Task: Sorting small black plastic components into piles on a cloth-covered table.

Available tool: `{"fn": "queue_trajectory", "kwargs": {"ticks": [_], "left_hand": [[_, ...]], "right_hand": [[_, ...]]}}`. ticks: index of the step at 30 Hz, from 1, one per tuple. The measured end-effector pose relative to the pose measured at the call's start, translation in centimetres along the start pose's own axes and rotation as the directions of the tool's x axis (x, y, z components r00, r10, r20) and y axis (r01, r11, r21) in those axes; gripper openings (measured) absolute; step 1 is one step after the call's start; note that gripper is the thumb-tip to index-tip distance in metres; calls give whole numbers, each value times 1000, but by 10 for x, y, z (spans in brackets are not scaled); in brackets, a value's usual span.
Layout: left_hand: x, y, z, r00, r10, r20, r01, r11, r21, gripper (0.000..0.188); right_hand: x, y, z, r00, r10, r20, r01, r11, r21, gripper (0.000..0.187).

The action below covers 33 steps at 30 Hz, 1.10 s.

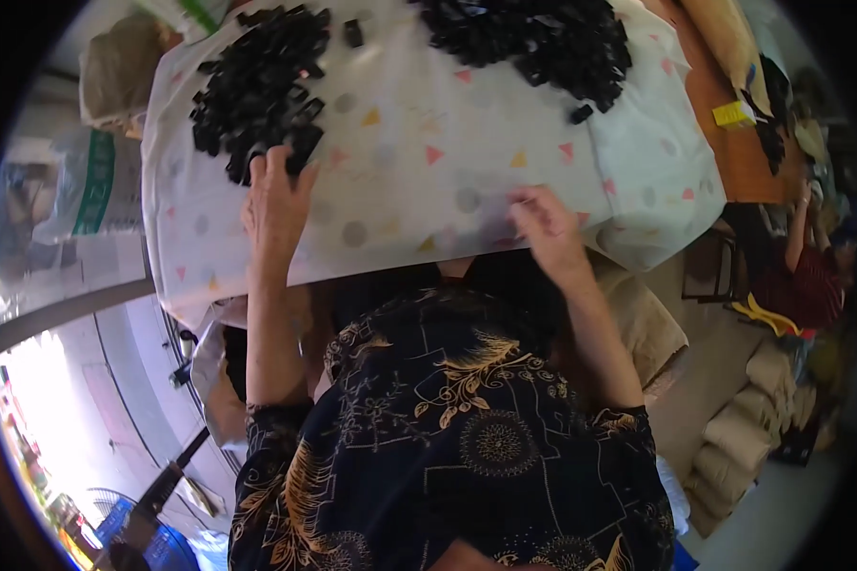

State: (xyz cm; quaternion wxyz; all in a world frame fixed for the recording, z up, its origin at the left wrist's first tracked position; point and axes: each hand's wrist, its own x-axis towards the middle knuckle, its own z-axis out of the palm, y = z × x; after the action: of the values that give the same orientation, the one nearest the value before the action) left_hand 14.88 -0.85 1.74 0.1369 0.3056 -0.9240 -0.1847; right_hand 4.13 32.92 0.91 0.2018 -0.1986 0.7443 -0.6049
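Observation:
Small black blocky pieces lie in a heap (257, 76) at the far left of the cloth-covered table. At that heap's near edge is my left hand (276, 205), its fingers among the closest pieces and its thumb held apart. Whether the fingertips grip a piece is hard to make out. My right hand (549, 228) hovers over the near part of the patterned tablecloth (400, 190), right of the middle. Its fingers are loosely bent and slightly blurred, with nothing visible between them. A second heap of similar black pieces (543, 43) lies at the far right, beyond my right hand.
One loose black piece (353, 33) sits between the heaps, another (581, 114) near the right heap. A brown table (733, 157) on the right bears a yellow box (733, 115). Another person (809, 285) is at the far right, with stacked brown sacks (738, 428) nearby.

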Motion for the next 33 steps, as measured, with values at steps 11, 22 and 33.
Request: {"fn": "queue_trajectory", "kwargs": {"ticks": [11, 22, 33], "left_hand": [[-29, 35, 20, 910, 388, -148, -412, 887, -208, 23], [-12, 108, 47, 676, 737, 29, -660, 622, -423, 18], [3, 97, 41, 700, 692, 176, -571, 691, -444, 15]], "right_hand": [[82, -8, -91, 922, -224, -317, -98, 658, -747, 40], [77, 18, -50, 893, -450, 0, 227, 450, -864, 17], [65, 19, -20, 808, -587, -56, 311, 504, -806, 22]]}}
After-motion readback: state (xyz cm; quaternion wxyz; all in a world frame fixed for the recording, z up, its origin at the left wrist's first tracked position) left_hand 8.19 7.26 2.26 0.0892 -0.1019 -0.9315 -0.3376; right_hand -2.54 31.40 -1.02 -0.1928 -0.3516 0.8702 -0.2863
